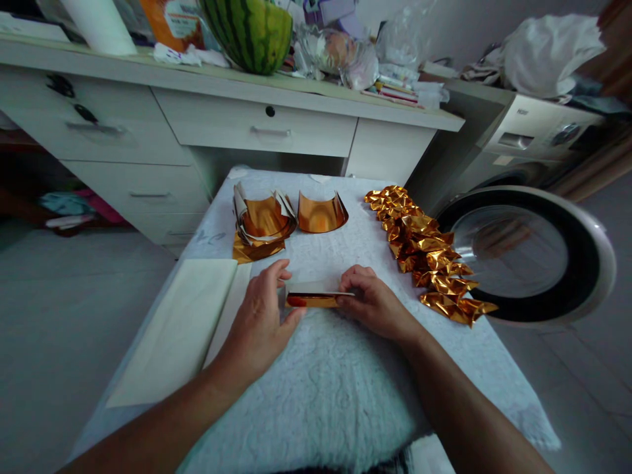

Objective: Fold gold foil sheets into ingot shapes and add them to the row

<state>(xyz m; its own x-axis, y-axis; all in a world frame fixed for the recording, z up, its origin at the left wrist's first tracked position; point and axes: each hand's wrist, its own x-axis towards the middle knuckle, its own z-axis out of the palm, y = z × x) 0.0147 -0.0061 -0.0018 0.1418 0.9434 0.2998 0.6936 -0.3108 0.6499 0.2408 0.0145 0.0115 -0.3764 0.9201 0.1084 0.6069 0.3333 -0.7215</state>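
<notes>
A small sheet of gold foil paper (316, 301), folded into a narrow strip with a pale back, lies level just above the cloth. My right hand (370, 299) pinches its right end between thumb and fingers. At the left end, my left hand (269, 309) has its thumb and fingers spread apart around the strip, not closed on it. Beyond the hands stand a stack of curled gold foil sheets (264, 220) and a single curled gold sheet (322, 214). Along the right runs a row of folded gold foil pieces (419, 243).
White paper sheets (178, 322) lie left of my left hand on the cloth-covered table (345, 382). Behind it is a white drawer counter (222, 122) carrying a cut watermelon (251, 33) and bags. A washing machine's open round door (592, 263) stands close to the table's right edge.
</notes>
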